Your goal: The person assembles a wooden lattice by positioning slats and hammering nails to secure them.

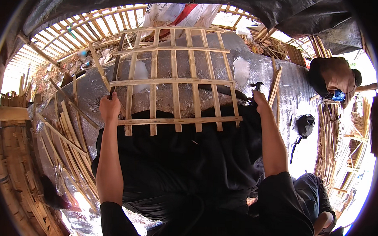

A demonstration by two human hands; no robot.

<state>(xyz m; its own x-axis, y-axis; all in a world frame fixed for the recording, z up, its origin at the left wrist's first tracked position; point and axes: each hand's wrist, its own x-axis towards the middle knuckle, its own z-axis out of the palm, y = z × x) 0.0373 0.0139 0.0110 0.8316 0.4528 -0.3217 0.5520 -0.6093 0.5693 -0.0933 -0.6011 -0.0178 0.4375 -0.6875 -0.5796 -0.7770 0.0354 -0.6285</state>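
Head view: the left hand (110, 107) is gripping a dark narrow bar (116, 65), the right hand (260, 100) a claw hammer (257, 84); sound hammering is likely demanding a flat, steady bamboo lattice (174, 81).

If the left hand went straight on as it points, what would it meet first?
Likely the wooden frame, at the left end of its second-nearest crosspiece; depth is unclear, so the left hand might pass under it.
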